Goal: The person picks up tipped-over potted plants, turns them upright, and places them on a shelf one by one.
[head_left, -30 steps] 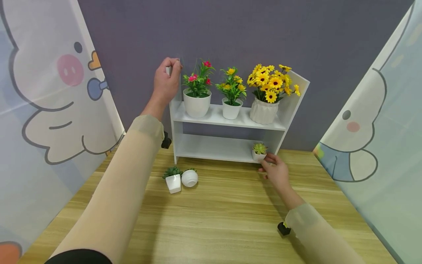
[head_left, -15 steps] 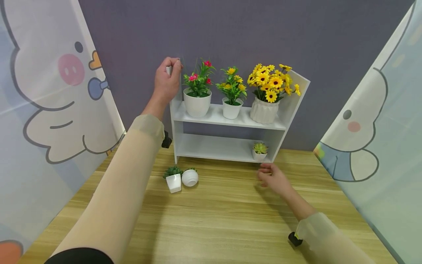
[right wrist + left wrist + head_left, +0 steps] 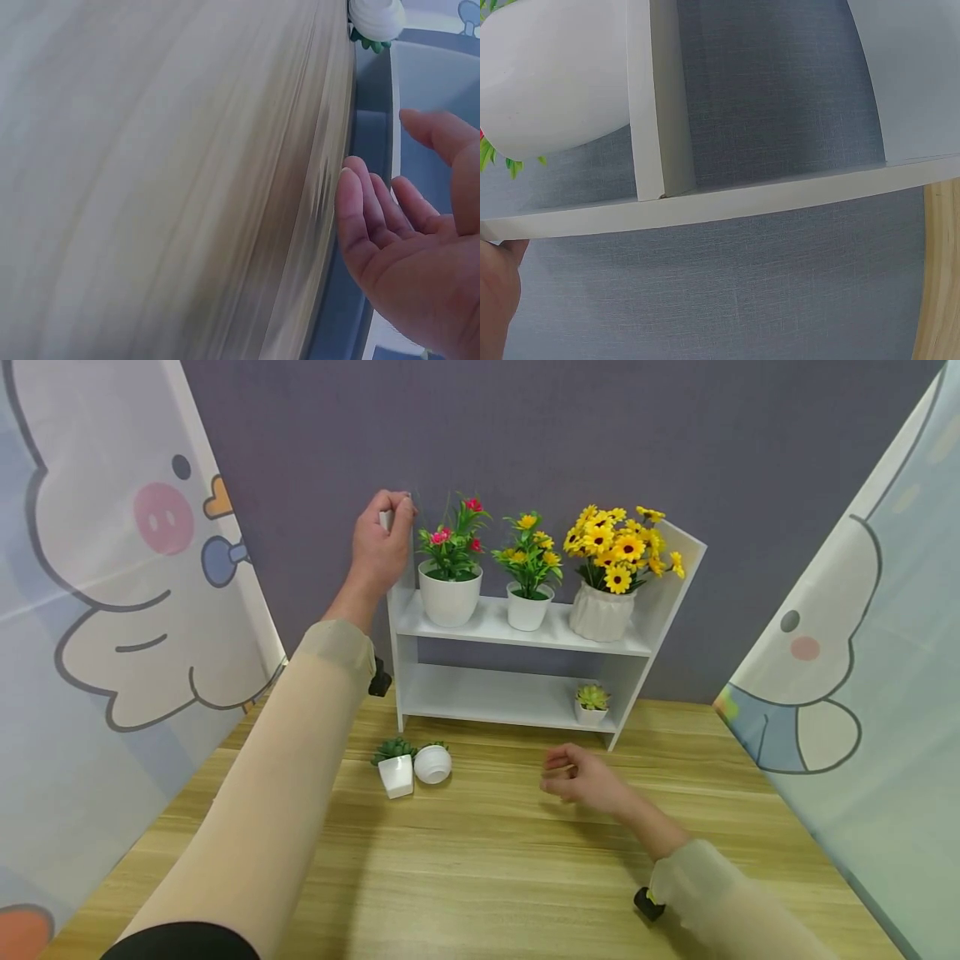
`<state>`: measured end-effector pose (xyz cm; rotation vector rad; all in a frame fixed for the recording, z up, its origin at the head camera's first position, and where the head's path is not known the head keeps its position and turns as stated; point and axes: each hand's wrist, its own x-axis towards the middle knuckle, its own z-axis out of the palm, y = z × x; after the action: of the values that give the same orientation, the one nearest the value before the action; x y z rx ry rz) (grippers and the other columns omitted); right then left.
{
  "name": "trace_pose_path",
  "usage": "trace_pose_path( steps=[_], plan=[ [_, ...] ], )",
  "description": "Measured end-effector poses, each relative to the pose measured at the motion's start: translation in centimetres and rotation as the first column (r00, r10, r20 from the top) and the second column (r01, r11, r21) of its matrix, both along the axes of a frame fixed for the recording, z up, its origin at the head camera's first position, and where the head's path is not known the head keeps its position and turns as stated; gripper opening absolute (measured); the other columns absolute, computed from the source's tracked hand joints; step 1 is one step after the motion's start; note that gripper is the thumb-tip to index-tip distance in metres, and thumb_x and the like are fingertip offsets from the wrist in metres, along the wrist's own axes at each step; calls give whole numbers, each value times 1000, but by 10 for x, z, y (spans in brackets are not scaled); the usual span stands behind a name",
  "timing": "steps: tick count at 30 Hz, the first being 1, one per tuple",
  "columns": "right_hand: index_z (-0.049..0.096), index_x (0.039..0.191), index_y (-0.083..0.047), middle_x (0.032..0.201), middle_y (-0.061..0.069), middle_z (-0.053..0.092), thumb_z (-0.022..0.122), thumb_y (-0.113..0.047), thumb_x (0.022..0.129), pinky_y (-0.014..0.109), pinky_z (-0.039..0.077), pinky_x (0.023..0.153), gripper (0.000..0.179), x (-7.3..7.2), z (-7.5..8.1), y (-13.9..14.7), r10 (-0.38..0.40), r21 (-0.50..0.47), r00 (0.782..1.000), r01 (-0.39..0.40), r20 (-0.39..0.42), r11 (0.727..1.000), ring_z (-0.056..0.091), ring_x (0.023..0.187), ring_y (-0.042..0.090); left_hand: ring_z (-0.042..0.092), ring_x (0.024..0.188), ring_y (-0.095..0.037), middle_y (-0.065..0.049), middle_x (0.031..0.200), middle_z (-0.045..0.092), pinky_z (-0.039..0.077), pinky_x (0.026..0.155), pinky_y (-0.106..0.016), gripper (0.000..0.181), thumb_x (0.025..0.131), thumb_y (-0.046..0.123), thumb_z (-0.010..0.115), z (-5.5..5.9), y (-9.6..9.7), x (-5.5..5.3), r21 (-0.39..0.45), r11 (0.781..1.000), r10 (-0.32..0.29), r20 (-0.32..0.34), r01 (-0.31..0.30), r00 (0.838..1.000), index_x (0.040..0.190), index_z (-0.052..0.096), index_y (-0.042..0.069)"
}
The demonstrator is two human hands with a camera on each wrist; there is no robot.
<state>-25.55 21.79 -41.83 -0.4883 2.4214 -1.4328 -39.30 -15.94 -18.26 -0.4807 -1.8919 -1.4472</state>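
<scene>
My left hand (image 3: 381,539) grips the top of the left side panel of a white two-tier shelf (image 3: 517,637). In the left wrist view, that hand (image 3: 496,292) shows at the panel's edge, mostly out of frame. My right hand (image 3: 583,779) is over the table in front of the shelf, fingers loosely bent and holding nothing; the right wrist view shows its palm (image 3: 420,277) bare. A small succulent in a white pot (image 3: 591,714) stands at the right end of the lower tier. Two more potted succulents lie tipped on the table: a square pot (image 3: 396,776) and a round pot (image 3: 432,765).
On the upper tier stand a pink-flowered plant (image 3: 450,597), a small yellow-flowered plant (image 3: 528,608) and a pot of yellow daisies (image 3: 602,610). A grey wall (image 3: 525,427) rises behind the shelf. Cartoon-printed cloths (image 3: 150,677) hang at both sides of the wooden table (image 3: 480,877).
My right hand has let go of the small succulent at the lower tier's right end, drawn back, and moved left over the table. The left hand stays on the side panel.
</scene>
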Motion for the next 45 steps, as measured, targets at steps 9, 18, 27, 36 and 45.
trace_pose_path(
  steps=[9,18,27,36,45],
  plan=[
    [54,147,8,141,29,64,77,-21,102,37,61,82,57,-2,-4,-29,63,4,998,-63,-6,998,70,104,20,54,150,-13,-14,146,65,52,112,-33,21,115,31,55,0,0,0,2,1000,-1,-1,1,1000,100,59,18],
    [55,149,3,139,22,65,78,-26,102,36,61,80,60,0,-7,-65,76,38,997,-76,25,996,68,105,19,54,150,-14,-15,148,64,50,115,-33,21,115,31,55,0,0,0,3,1000,1,0,-1,1000,100,59,18],
    [55,147,2,137,19,66,80,-31,101,37,61,81,62,4,-5,-102,76,40,997,-77,32,996,68,106,21,53,151,-13,-15,147,65,49,118,-33,21,115,31,55,0,1,0,0,1000,5,2,-5,1000,99,59,18],
    [55,143,2,128,15,65,85,-37,97,33,60,78,67,5,-8,-135,10,26,997,-12,71,1000,67,98,21,54,150,-13,-14,145,65,50,113,-30,21,115,31,56,1,1,0,15,1000,1,1,-1,1000,98,59,19],
    [52,146,2,127,14,66,84,-47,96,32,57,74,77,-1,-12,-154,-46,19,997,45,66,999,68,95,20,55,148,-14,-14,146,65,51,108,-30,20,115,31,56,1,1,1,21,1000,-2,5,2,1000,98,59,19]
  ],
)
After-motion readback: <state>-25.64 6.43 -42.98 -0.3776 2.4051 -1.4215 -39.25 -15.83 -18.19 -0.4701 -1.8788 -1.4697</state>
